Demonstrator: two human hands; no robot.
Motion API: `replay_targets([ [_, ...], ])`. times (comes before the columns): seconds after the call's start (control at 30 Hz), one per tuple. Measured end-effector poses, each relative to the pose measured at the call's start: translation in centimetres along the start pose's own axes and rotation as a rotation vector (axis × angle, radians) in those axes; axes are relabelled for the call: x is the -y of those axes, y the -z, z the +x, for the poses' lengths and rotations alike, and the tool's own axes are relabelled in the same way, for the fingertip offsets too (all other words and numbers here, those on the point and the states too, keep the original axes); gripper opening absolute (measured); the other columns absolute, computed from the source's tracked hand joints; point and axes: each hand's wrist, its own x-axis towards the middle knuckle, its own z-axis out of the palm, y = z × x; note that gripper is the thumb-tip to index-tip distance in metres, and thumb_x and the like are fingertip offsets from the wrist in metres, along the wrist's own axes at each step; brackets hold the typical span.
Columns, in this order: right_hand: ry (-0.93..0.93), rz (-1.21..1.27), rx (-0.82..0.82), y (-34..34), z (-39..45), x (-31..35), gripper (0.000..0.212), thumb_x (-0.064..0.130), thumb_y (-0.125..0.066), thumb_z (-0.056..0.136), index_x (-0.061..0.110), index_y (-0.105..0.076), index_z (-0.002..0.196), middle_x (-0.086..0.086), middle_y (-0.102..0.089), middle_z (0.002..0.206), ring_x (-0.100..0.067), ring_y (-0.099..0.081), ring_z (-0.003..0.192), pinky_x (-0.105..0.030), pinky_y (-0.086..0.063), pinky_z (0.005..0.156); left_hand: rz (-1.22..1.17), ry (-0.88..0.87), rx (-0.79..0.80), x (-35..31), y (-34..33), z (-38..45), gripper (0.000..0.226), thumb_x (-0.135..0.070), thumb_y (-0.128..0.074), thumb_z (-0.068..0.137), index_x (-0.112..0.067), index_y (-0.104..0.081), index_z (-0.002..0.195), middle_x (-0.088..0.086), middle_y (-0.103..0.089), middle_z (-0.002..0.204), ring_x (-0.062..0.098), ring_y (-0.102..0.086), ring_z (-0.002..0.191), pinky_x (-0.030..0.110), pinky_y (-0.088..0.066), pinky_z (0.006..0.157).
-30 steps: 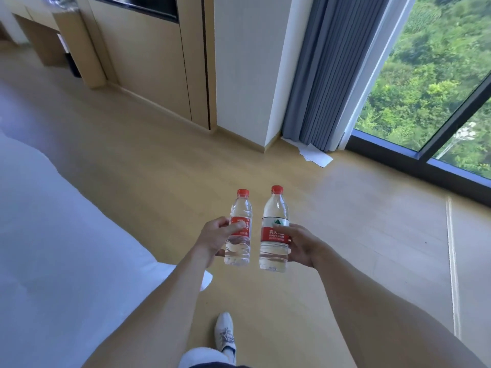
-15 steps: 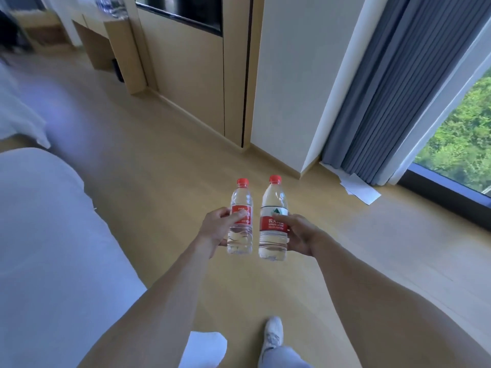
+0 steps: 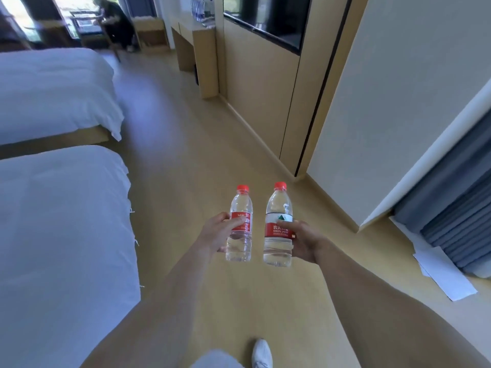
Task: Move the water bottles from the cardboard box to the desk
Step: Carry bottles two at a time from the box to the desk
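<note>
The far end of the room, in the upper left of the frame, is blurred: a seated person (image 3: 117,22) by a window shows only as a dark shape. The desk (image 3: 195,46), upper centre, is small and far off; a few bottles (image 3: 198,9) stand on it, too blurred to count. No cardboard box is in view. Both forearms run out of the bottom of the frame, and only the toe of a white shoe (image 3: 261,353) shows at the bottom edge.

At centre frame two clear water bottles with red caps are held upright, just beside each other but apart, above the wooden floor (image 3: 186,181). The left hand (image 3: 216,235) grips the left bottle (image 3: 240,227), the slimmer one, thumb across its red label. The right hand (image 3: 304,241) grips the right bottle (image 3: 278,229), which is wider and bears a white band with a green triangle over a red label; the fingers behind it are hidden.

Two white beds (image 3: 53,235) fill the left side. A grey curtain (image 3: 457,224) and white paper (image 3: 446,272) lie at the right edge.
</note>
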Motion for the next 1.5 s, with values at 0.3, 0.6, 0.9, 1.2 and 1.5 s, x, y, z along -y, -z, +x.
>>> replay_targets([
  [0.3,-0.053,-0.119,0.111,-0.9,11.2,8.9,0.048,0.021,-0.066,0.09,0.003,-0.055,0.134,-0.022,-0.061,0.122,-0.037,-0.058,0.11,-0.059,-0.046,0.102,-0.08,-0.013,-0.155,-5.7,1.3,10.1,0.044,-0.048,-0.077,0.067,-0.023,-0.073,0.104,0.002,-0.078,0.092,0.015,-0.075,0.079,0.036,-0.051,0.069],
  [0.6,-0.118,-0.138,0.111,-3.0,26.1,16.0,0.049,0.018,-0.062,0.093,0.001,-0.052,0.137,-0.02,-0.06,0.122,-0.035,-0.058,0.11,-0.055,-0.045,0.104,-0.141,-0.001,-0.194,-9.6,6.3,25.7,0.031,-0.038,-0.08,0.075,-0.022,-0.075,0.1,0.002,-0.078,0.087,0.016,-0.075,0.073,0.036,-0.059,0.064],
  [0.9,-0.156,-0.127,0.117,-8.1,41.4,26.2,0.056,0.019,-0.066,0.086,-0.001,-0.053,0.136,-0.02,-0.061,0.118,-0.034,-0.059,0.106,-0.056,-0.044,0.104,-0.131,0.036,-0.15,-18.1,13.8,40.5,0.03,-0.035,-0.077,0.082,-0.019,-0.074,0.107,0.001,-0.078,0.088,0.012,-0.074,0.072,0.034,-0.055,0.065],
  [1.2,-0.137,-0.129,0.132,-12.0,54.8,34.7,0.049,0.018,-0.06,0.095,0.0,-0.05,0.139,-0.02,-0.058,0.121,-0.034,-0.056,0.11,-0.056,-0.041,0.108,-0.109,0.064,-0.164,-25.0,20.1,53.4,0.029,-0.037,-0.077,0.083,-0.02,-0.074,0.107,0.006,-0.078,0.1,0.024,-0.076,0.093,0.06,-0.057,0.086],
  [1.5,-0.15,-0.147,0.242,-13.9,71.7,43.4,0.072,0.024,-0.07,0.073,0.001,-0.051,0.138,-0.021,-0.059,0.122,-0.035,-0.057,0.111,-0.058,-0.041,0.108,-0.105,0.082,-0.264,-31.5,25.2,68.2,0.028,-0.033,-0.073,0.089,-0.015,-0.074,0.109,0.017,-0.074,0.111,0.035,-0.071,0.104,0.063,-0.056,0.087],
])
